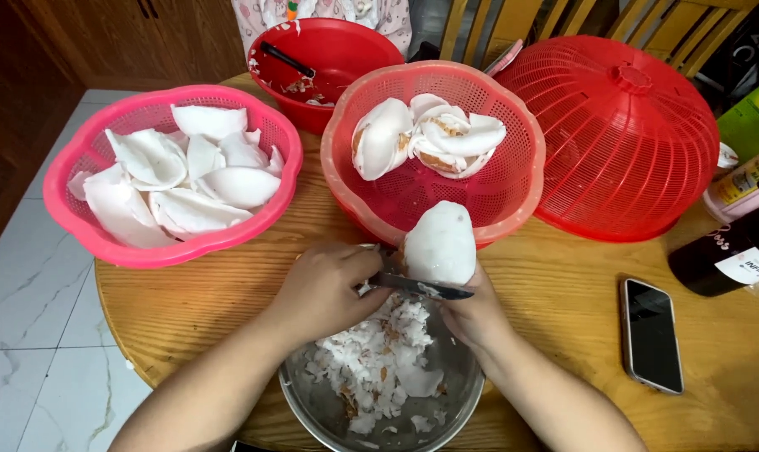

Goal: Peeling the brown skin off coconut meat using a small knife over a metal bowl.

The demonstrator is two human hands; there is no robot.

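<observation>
Right hand (473,311) clasps coconut piece (439,244) upright (narrow end up); left hand (322,289) grips knife (419,288) level.

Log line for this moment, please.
left hand: grips knife | right hand: holds coconut piece | below: steel bowl of peelings

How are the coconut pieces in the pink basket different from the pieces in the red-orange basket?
The pieces in the pink basket are many and clean white; those in the red-orange basket are few and show brown skin. The pink basket is nearly full; the red-orange basket is mostly bare. Both baskets are scalloped plastic.
</observation>
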